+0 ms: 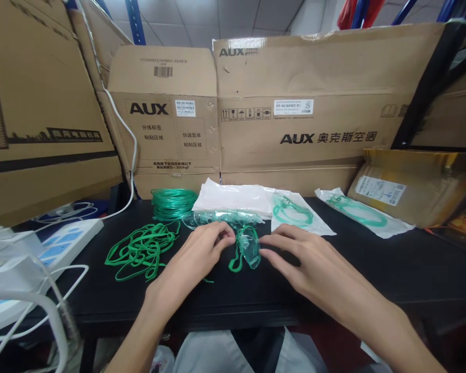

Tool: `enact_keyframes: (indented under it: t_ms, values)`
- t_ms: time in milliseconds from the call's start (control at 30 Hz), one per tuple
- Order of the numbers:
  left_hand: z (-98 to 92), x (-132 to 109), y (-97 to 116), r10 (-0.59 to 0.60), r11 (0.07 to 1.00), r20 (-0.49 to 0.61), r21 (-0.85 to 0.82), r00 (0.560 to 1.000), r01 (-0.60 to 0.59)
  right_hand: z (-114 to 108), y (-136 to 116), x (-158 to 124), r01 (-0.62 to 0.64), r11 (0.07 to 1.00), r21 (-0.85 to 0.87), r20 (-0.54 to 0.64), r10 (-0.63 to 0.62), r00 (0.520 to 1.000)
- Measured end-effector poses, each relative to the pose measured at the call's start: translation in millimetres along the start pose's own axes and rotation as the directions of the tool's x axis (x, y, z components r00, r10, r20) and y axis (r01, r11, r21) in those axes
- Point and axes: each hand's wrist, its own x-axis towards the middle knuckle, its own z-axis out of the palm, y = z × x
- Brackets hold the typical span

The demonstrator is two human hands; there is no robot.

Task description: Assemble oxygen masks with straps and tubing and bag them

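A clear green oxygen mask (250, 249) is between my hands above the black table. A green elastic strap (236, 265) loops down along its left side. My left hand (207, 243) is closed in a pinch beside the strap; what its fingertips hold, if anything, is hidden. My right hand (299, 254) has its thumb and index finger on the mask's right edge. Behind the mask lies a row of stacked clear masks (205, 217). To the left is a loose heap of green elastic strap (145, 248).
A coil of green tubing (173, 203) and white pouches (233, 199) lie at the back. Bagged tubing sets (295, 212) rest on the right near a taped carton (411, 181). Cardboard panels (314, 114) wall the rear. A power strip (68, 243) with cables sits left.
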Motion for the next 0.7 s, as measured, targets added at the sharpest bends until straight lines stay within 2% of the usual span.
enact_keyframes:
  t_ms: [100,233,400,567,700]
  values:
    - [5.0,0,8,0.038,0.99,0.017,-0.135,0.999,-0.035,13,-4,3,-0.012,1.0,-0.018,0.006,0.012,1.0]
    - [14.9,1,8,0.07,0.98,0.067,-0.189,0.995,-0.056,30,7,0,-0.073,0.997,-0.039,0.125,0.077,0.989]
    - [23.3,2,-3,0.073,0.995,0.089,-0.068,0.993,-0.067,34,20,-4,-0.138,0.987,0.085,0.222,0.117,0.968]
    - [30.6,0,-17,0.05,0.995,0.084,0.088,0.995,-0.057,29,17,-5,-0.14,0.981,0.132,0.23,0.107,0.967]
    - [30.1,-4,-15,0.063,0.989,0.079,0.131,0.995,-0.073,32,24,-7,-0.156,0.981,0.116,0.22,0.128,0.967]
